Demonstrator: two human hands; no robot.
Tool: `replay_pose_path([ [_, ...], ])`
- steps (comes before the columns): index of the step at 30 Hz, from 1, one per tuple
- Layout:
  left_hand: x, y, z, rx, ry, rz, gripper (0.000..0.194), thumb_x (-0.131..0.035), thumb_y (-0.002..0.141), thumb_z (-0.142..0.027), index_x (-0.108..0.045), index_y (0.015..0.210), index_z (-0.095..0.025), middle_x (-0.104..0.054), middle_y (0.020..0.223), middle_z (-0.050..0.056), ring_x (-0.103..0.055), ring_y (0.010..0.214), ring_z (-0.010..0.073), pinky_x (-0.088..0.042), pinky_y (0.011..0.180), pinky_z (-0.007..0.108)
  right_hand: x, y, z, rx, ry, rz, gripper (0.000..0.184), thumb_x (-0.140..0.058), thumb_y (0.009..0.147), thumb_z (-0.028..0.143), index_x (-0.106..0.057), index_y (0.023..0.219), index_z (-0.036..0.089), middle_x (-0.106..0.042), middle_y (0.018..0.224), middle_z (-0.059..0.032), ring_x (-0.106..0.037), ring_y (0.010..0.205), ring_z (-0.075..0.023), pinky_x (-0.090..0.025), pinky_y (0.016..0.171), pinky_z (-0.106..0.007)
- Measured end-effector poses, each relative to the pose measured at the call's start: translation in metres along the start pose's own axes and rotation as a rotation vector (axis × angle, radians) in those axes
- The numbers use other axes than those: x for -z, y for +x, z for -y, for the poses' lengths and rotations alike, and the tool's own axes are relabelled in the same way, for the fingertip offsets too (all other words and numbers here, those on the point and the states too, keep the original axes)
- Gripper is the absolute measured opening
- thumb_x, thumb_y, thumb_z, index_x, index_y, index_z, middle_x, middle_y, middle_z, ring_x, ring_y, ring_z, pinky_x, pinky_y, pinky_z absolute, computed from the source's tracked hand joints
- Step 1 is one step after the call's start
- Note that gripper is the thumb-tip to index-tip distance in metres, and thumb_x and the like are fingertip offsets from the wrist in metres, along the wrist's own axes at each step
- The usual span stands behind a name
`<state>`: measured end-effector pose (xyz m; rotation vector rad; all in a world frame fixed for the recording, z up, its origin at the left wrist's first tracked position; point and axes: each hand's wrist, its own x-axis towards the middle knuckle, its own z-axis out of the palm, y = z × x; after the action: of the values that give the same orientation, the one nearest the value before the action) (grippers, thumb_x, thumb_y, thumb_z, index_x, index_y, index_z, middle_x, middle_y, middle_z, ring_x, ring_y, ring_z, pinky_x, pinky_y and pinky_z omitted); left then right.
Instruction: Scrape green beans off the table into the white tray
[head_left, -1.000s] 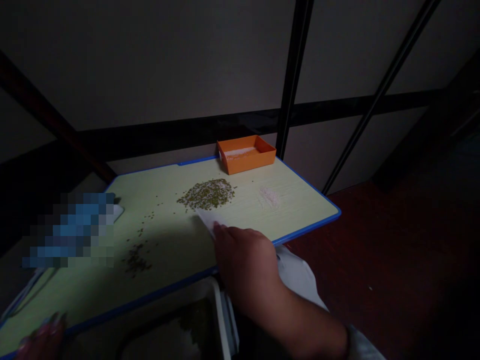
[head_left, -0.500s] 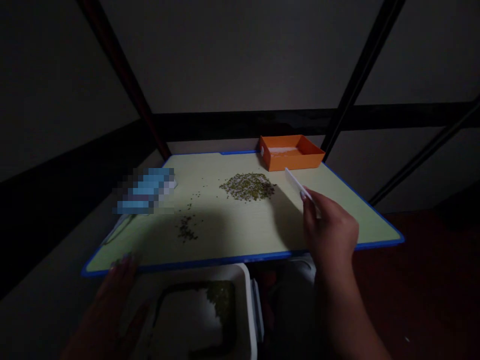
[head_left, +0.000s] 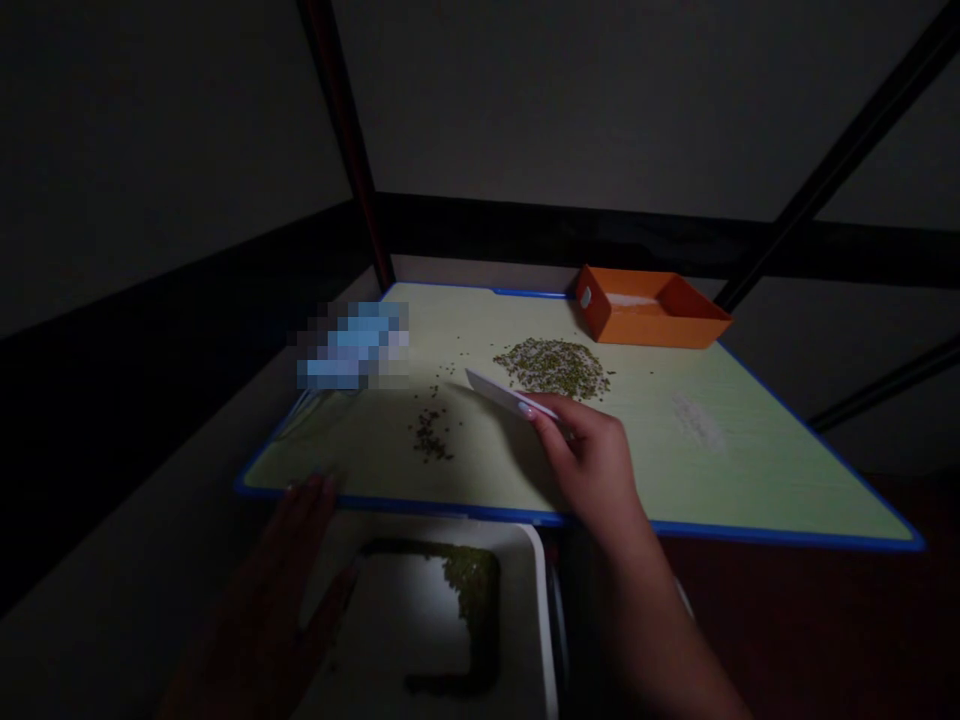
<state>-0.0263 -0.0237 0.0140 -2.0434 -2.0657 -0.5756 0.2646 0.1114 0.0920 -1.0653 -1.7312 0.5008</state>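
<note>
My right hand (head_left: 592, 450) grips a flat white card (head_left: 499, 392) between thumb and fingers. It is held over the pale green board, with its tip between a mixed pile of green and white grains (head_left: 555, 368) and a small dark cluster of grains (head_left: 432, 437). In dim light, my left hand (head_left: 289, 570) lies with fingers stretched out at the board's near blue edge, beside a white tub (head_left: 541, 590). Green grains (head_left: 480, 620) line the inside of that tub, mostly along its right side and far edge.
An orange box (head_left: 660, 330) with white grains inside stands at the board's back right. Loose white grains (head_left: 699, 420) lie on the right of the board (head_left: 772, 490). At the left is a pixelated blue object (head_left: 356, 345) with a cable. Dark-framed panels rise behind.
My right hand has carried the card from the pile's near side out to its right, then back left towards the dark cluster. The view has swung left. My left hand stays at the edge.
</note>
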Motion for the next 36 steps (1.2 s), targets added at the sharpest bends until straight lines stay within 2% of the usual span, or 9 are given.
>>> replay_pose_path([
  [3,-0.001,-0.001,0.000,-0.026,-0.003,-0.035,0.067,-0.040,0.092,-0.047,-0.015,0.153,-0.037,-0.036,0.163,0.002,-0.038,0.148,0.0240,-0.051,0.111,0.044,-0.016,0.007,0.008,-0.008,-0.070,0.022,0.027,-0.054,0.093,0.024,-0.077,0.108,0.022,-0.081,0.104,-0.0077,-0.077,0.092,-0.0229,-0.058,0.081,-0.032],
  [6,-0.004,-0.004,0.002,-0.030,-0.016,-0.042,0.066,-0.040,0.091,-0.048,-0.018,0.152,-0.037,-0.040,0.162,0.001,-0.043,0.145,0.0228,-0.052,0.110,0.043,-0.027,0.016,0.019,-0.023,-0.228,0.062,0.035,-0.050,0.093,0.021,-0.073,0.120,0.017,-0.080,0.109,-0.0131,-0.077,0.092,-0.0263,-0.057,0.081,-0.035],
  [11,-0.011,-0.009,0.005,-0.013,-0.019,-0.022,0.068,-0.043,0.091,-0.047,-0.017,0.153,-0.035,-0.033,0.165,0.000,-0.038,0.148,0.0215,-0.052,0.109,0.041,-0.036,0.042,0.036,-0.070,-0.579,0.196,0.040,-0.044,0.095,0.016,-0.068,0.127,0.016,-0.080,0.094,-0.0166,-0.076,0.080,-0.0295,-0.053,0.070,-0.034],
  [15,-0.015,-0.009,0.008,-0.063,-0.004,-0.057,0.071,-0.045,0.089,-0.049,-0.016,0.153,-0.035,-0.034,0.164,0.002,-0.041,0.146,0.0233,-0.055,0.105,0.044,-0.045,0.067,0.038,-0.116,-0.710,0.293,0.037,-0.044,0.095,0.017,-0.068,0.122,0.020,-0.079,0.090,-0.0157,-0.075,0.080,-0.0301,-0.050,0.068,-0.033],
  [19,-0.018,-0.009,0.010,-0.050,-0.009,-0.062,0.070,-0.042,0.090,-0.047,-0.014,0.153,-0.035,-0.037,0.162,0.003,-0.045,0.143,0.0243,-0.058,0.100,0.045,-0.054,0.083,0.028,-0.112,-0.617,0.323,0.034,-0.045,0.096,0.017,-0.070,0.118,0.023,-0.080,0.099,-0.0136,-0.074,0.091,-0.0287,-0.051,0.075,-0.033],
  [24,-0.017,-0.005,0.008,-0.096,-0.037,-0.106,0.070,-0.042,0.090,-0.046,-0.015,0.153,-0.032,-0.044,0.158,0.007,-0.049,0.139,0.0254,-0.058,0.099,0.046,-0.056,0.084,0.014,0.010,-0.335,0.368,0.032,-0.050,0.095,0.014,-0.073,0.115,0.024,-0.079,0.109,-0.0081,-0.072,0.102,-0.0231,-0.051,0.087,-0.032],
  [31,-0.011,-0.004,0.007,-0.072,-0.027,-0.096,0.068,-0.038,0.091,-0.049,-0.016,0.153,-0.034,-0.045,0.157,0.007,-0.051,0.137,0.0262,-0.059,0.096,0.046,-0.045,0.075,0.009,0.130,-0.106,0.529,0.029,-0.052,0.096,0.017,-0.073,0.115,0.023,-0.078,0.117,-0.0064,-0.071,0.109,-0.0207,-0.052,0.093,-0.035],
  [36,-0.015,-0.007,0.011,-0.058,-0.040,-0.046,0.072,-0.044,0.089,-0.049,-0.013,0.153,-0.036,-0.035,0.163,0.004,-0.041,0.145,0.0258,-0.054,0.106,0.046,-0.030,0.069,0.015,0.157,-0.047,0.640,0.029,-0.050,0.098,0.017,-0.073,0.116,0.022,-0.078,0.117,-0.0048,-0.071,0.108,-0.0157,-0.051,0.096,-0.031],
])
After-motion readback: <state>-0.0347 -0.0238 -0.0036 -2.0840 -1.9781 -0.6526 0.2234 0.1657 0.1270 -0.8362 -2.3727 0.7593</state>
